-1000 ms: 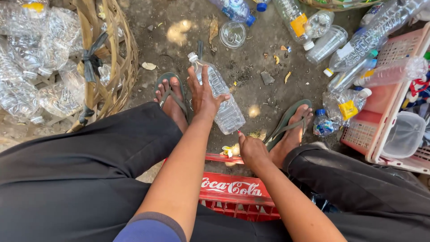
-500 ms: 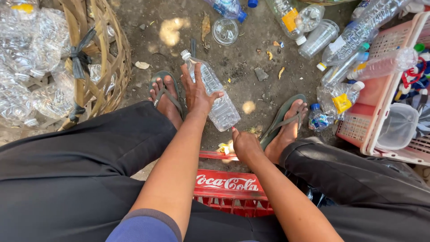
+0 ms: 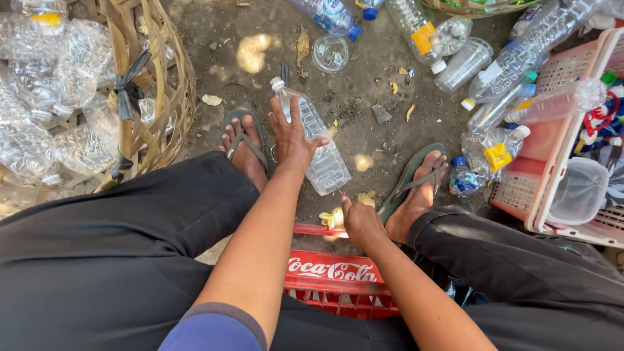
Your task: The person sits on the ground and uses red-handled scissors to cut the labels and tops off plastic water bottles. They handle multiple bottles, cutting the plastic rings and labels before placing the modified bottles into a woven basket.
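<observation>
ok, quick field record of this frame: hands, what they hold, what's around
left hand: grips a clear plastic bottle, white cap pointing away
right hand: closed on a small thin tool, tip near the bottle's base; kind unclear
seat: red crate between the legs
left side: woven basket full of clear bottles
right side: pink plastic basket, loose bottles beside it
ground: dirt, green sandals on both feet

Single head-worn camera looks steeply down, close over the left hand (image 3: pixel 294 140) and right hand (image 3: pixel 359 221), dirt ground beyond the fingertips.
</observation>
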